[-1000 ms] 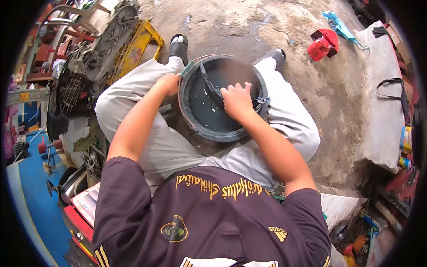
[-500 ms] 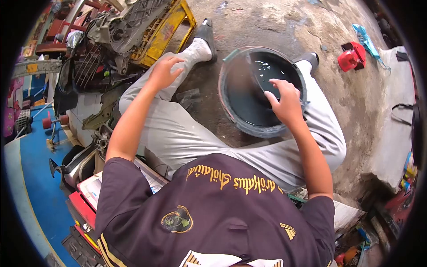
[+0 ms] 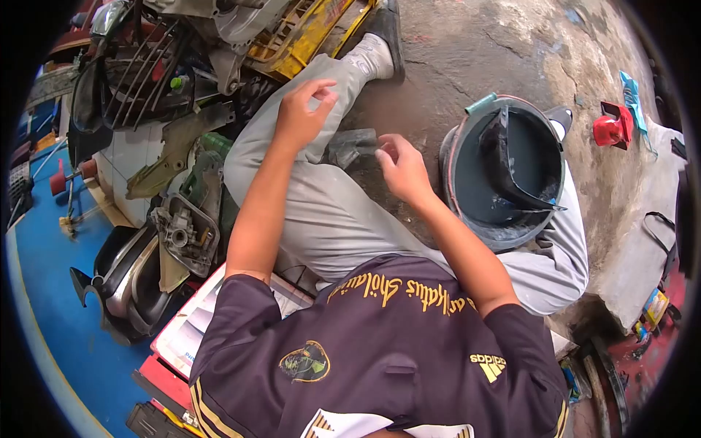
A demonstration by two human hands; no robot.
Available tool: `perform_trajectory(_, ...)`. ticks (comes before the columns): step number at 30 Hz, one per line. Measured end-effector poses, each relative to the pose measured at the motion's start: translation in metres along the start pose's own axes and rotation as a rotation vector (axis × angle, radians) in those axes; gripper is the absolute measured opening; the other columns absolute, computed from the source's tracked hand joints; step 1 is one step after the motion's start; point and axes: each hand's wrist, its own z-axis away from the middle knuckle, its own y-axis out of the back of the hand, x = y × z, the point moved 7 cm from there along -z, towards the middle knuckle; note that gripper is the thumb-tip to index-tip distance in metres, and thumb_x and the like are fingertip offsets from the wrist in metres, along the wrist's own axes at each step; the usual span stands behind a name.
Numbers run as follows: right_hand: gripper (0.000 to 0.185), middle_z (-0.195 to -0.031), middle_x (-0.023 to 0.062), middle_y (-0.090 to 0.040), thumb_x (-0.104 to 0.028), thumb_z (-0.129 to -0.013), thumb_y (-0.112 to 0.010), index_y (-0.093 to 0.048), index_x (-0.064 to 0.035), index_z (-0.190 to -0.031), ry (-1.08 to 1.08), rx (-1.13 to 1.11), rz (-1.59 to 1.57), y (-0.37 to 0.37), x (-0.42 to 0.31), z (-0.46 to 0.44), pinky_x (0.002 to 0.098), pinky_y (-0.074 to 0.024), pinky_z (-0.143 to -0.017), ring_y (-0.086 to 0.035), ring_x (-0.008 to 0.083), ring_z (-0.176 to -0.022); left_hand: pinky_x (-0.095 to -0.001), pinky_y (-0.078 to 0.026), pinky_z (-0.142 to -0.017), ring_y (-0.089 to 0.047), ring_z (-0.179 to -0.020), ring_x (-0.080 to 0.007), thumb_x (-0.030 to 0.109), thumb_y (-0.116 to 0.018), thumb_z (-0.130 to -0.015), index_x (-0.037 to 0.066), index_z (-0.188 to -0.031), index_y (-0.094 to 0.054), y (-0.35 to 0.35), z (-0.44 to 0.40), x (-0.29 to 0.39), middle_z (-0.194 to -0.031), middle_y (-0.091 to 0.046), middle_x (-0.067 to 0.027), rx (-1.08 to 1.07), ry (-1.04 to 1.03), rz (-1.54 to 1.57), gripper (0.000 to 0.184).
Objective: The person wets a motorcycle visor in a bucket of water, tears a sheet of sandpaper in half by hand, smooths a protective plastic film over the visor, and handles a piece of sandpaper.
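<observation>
Concrete floor (image 3: 475,44), bucket (image 3: 500,237) at 2 o'clock, leg (image 3: 575,244) probably steadying it; left hand (image 3: 301,113) and right hand (image 3: 404,174) look empty, loosely spread.

Workshop floor: worn concrete, blue and pale surfaces to the left, raised slab to the right.

Concrete floor (image 3: 475,55) fills the far centre; blotchy grey-brown, cracked, with paler patches toward far right. Blue flooring (image 3: 47,285) along the left, its outer border a pale band, curved in this wide view. White tile (image 3: 117,164) shows between the blue and the concrete, partly covered by metal parts. Yellow crate (image 3: 299,36) at far left, tilted. Pale concrete slab (image 3: 624,252) along the right, edge chipped; reddish surface (image 3: 668,328) beyond it, details blurred. Light bright and diffuse.
</observation>
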Motion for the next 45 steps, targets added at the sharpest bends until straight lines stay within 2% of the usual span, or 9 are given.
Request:
perform_trajectory(2, 0.026, -0.099, 0.0179, -0.07, -0.013, -0.092, -0.069, -0.066, -0.0011, -0.115, -0.114, 0.037, 0.125, -0.018, 0.04, -0.021, 0.0433, -0.054, -0.086, -0.068, 0.034, -0.093, -0.036, -0.054, -0.082, -0.07, -0.087, -0.0219, 0.016, -0.074, -0.09, 0.008, -0.116, -0.073, 0.0, 0.001, -0.003, -0.095, -0.074, -0.0094, -0.034, 0.056, 0.018, 0.028)
perform_trajectory(7, 0.029, -0.108, 0.018, -0.069, -0.018, -0.092, -0.071, -0.066, -0.004, -0.117, -0.192, -0.001, 0.39, -0.051, 0.093, -0.048, 0.0479, -0.0531, -0.091, -0.066, 0.0372, -0.105, -0.0372, -0.053, -0.086, -0.07, -0.088, -0.0208, 0.022, -0.075, -0.09, 0.009, -0.123, -0.071, -0.001, -0.002, -0.003, -0.098, -0.074, -0.0086, -0.097, 0.093, 0.054, 0.035)
perform_trajectory(11, 0.033, -0.112, 0.0178, -0.07, -0.021, -0.089, -0.074, -0.066, -0.006, -0.117, -0.189, 0.012, 0.598, -0.058, 0.107, -0.052, 0.0485, -0.0522, -0.094, -0.065, 0.0391, -0.109, -0.0377, -0.054, -0.08, -0.067, -0.081, -0.0235, 0.027, -0.076, -0.09, 0.01, -0.13, -0.066, -0.004, 0.001, -0.007, -0.099, -0.072, -0.0107, -0.179, 0.148, -0.002, 0.045)
perform_trajectory(20, 0.05, -0.118, 0.0121, -0.064, -0.028, -0.086, -0.079, -0.06, -0.0156, -0.131, -0.102, -0.059, 0.868, -0.067, 0.102, -0.063, 0.0521, -0.0495, -0.092, -0.06, 0.0339, -0.114, -0.0404, -0.055, -0.079, -0.067, -0.083, -0.0288, 0.029, -0.076, -0.09, 0.01, -0.136, -0.06, -0.014, 0.008, -0.013, -0.102, -0.07, -0.0138, -0.281, 0.206, 0.014, 0.052)
perform_trajectory(29, 0.051, -0.124, 0.0092, -0.058, -0.022, -0.081, -0.08, -0.062, -0.017, -0.128, 0.046, -0.175, 1.068, -0.088, 0.112, -0.085, 0.0501, -0.0446, -0.089, -0.054, 0.03, -0.119, -0.04, -0.054, -0.082, -0.069, -0.088, -0.0286, 0.022, -0.069, -0.094, 0.007, -0.137, -0.06, -0.01, 0.002, 0.009, -0.102, -0.07, -0.0143, -0.266, 0.146, 0.045, 0.046)
perform_trajectory(36, 0.026, -0.113, 0.0128, -0.065, -0.016, -0.082, -0.073, -0.066, -0.0117, -0.106, -0.023, -0.098, 0.852, -0.075, 0.105, -0.08, 0.0524, -0.0476, -0.088, -0.061, 0.0341, -0.111, -0.0401, -0.054, -0.082, -0.069, -0.089, -0.0289, 0.024, -0.069, -0.095, 0.009, -0.138, -0.059, -0.012, 0.002, 0.006, -0.104, -0.071, -0.0148, -0.289, 0.152, 0.006, 0.047)
perform_trajectory(38, 0.027, -0.109, 0.02, -0.068, -0.012, -0.082, -0.069, -0.064, -0.0057, -0.108, -0.257, -0.107, 0.458, -0.063, 0.106, -0.075, 0.0522, -0.0496, -0.088, -0.065, 0.0404, -0.106, -0.0402, -0.054, -0.083, -0.069, -0.09, -0.0291, 0.024, -0.068, -0.095, 0.01, -0.139, -0.058, -0.015, 0.004, 0.005, -0.105, -0.07, -0.0148, -0.297, 0.148, 0.014, 0.047)
perform_trajectory(41, 0.029, -0.107, 0.0247, -0.067, -0.009, -0.083, -0.066, -0.061, -0.001, -0.11, -0.142, -0.028, 0.33, -0.046, 0.076, -0.062, 0.0499, -0.0507, -0.088, -0.065, 0.0446, -0.102, -0.0405, -0.054, -0.084, -0.069, -0.091, -0.0295, 0.025, -0.068, -0.096, 0.011, -0.141, -0.057, -0.017, 0.006, 0.005, -0.107, -0.07, -0.0148, -0.314, 0.147, 0.011, 0.048)
perform_trajectory(45, 0.029, -0.107, 0.0237, -0.067, -0.006, -0.084, -0.064, -0.061, -0.0003, -0.112, -0.019, 0.054, 0.34, -0.021, 0.023, -0.035, 0.0485, -0.0512, -0.088, -0.065, 0.0441, -0.102, -0.0412, -0.054, -0.086, -0.068, -0.096, -0.0299, 0.026, -0.068, -0.097, 0.012, -0.142, -0.056, -0.02, 0.008, 0.009, -0.111, -0.07, -0.0146, -0.33, 0.126, -0.015, 0.049)
